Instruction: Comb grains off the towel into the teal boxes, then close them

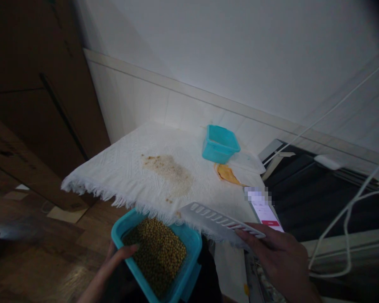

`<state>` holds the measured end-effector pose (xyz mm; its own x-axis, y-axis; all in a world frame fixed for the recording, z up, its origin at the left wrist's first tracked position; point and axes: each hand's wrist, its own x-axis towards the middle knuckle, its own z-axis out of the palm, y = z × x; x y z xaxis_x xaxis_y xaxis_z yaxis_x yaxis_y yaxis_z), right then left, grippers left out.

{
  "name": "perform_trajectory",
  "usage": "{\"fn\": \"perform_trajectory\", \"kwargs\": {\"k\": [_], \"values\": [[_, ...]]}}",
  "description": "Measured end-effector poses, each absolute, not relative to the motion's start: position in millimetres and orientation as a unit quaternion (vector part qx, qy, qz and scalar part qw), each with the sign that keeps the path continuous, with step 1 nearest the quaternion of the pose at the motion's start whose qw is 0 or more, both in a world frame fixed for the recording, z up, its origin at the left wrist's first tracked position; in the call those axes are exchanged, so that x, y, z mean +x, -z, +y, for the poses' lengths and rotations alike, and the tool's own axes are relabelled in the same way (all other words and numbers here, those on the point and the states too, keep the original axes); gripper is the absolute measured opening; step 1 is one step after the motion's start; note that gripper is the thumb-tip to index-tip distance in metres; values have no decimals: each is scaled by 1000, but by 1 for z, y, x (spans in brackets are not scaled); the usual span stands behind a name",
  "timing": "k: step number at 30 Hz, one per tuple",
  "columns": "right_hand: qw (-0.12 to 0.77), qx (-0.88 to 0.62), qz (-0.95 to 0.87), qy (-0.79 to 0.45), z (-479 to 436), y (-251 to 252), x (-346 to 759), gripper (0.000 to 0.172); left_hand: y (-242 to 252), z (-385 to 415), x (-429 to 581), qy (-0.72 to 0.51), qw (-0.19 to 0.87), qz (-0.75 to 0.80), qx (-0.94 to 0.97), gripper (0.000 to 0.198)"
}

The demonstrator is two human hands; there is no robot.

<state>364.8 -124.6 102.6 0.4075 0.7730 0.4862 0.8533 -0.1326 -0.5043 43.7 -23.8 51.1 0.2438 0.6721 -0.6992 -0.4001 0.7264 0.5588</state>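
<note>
My left hand (121,259) grips the near-left rim of a turquoise plastic tub (193,257), its thumb reaching inside. Small round yellowish beans (159,244) fill much of that tub, which is held just below the table's fringed edge. Pinched in my right hand (278,254) is a flat, pale grey plastic piece with a row of slots (219,216). Its far end rests at or just over the cloth's edge, beside the tub. Fine pale grains (172,170) lie spread over the white tablecloth (120,162), with a few beans among and near them.
A second turquoise tub (219,147) stands at the back near the wall, with a translucent lid (248,162) beside it. A yellow-orange scoop (226,173) and a lit phone (263,208) lie along the right side. White cables (347,210) hang at right; cardboard boxes (28,105) stand left.
</note>
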Motion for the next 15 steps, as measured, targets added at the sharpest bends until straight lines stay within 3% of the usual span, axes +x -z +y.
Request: {"fn": "perform_trajectory", "kwargs": {"k": [4, 15], "values": [[390, -753, -527, 60, -123, -102, 353, 47, -54, -16, 46, -341, 768, 528, 118, 105], [395, -689, -607, 28, -91, -97, 341, 38, -54, -10, 43, -376, 762, 513, 122, 116]]}}
